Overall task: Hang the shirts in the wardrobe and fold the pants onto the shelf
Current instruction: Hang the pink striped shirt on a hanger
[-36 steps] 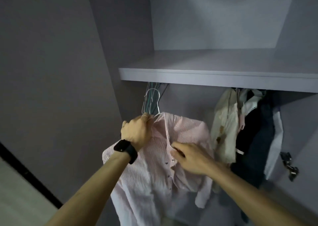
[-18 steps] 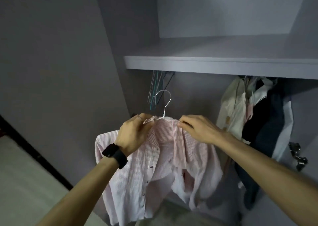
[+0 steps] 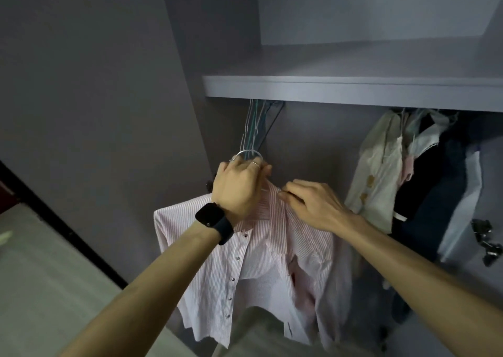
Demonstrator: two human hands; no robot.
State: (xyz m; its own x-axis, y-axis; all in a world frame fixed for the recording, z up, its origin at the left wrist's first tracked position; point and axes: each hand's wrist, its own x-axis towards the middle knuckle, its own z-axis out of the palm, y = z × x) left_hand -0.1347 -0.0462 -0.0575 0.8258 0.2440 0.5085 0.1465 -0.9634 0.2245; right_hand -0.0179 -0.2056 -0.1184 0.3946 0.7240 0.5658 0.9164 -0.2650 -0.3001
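a: status on the shirt?

b: pink-and-white striped button shirt (image 3: 245, 261) is on a silver wire hanger (image 3: 248, 153), held up in the left half of the wardrobe opening, below the front edge of the grey wardrobe shelf (image 3: 353, 90). front is open, buttons down the left placket, hem hangs free.

a: hands?

b: left hand (image 3: 239, 185) has its fingers curled round the hanger neck and the collar top; only the hook arc shows above the knuckles. thin ring (image 3: 255, 163) on one finger, black wrist watch (image 3: 212, 219) on that arm. right hand (image 3: 313, 207) pinches the collar's right side, fingertips bent in on the fabric.

a: hook on the rail?

b: can't tell. rail is hidden behind the shelf edge. hook sits well under that edge, in front of a bunch of empty wire hangers (image 3: 254, 122) hanging by the shelf's left corner, next to the grey side wall (image 3: 109, 112).

a: right side of the opening?

b: cream garment (image 3: 381, 180) and dark navy garments (image 3: 430, 193) hang under the shelf's right end, apart from the striped shirt. metal door hinge (image 3: 487, 242) at the far right edge.

a: shelf top?

b: bare grey board is what shows from here. beige cloth (image 3: 258, 329) at the bottom edge of view, can't tell what it is.
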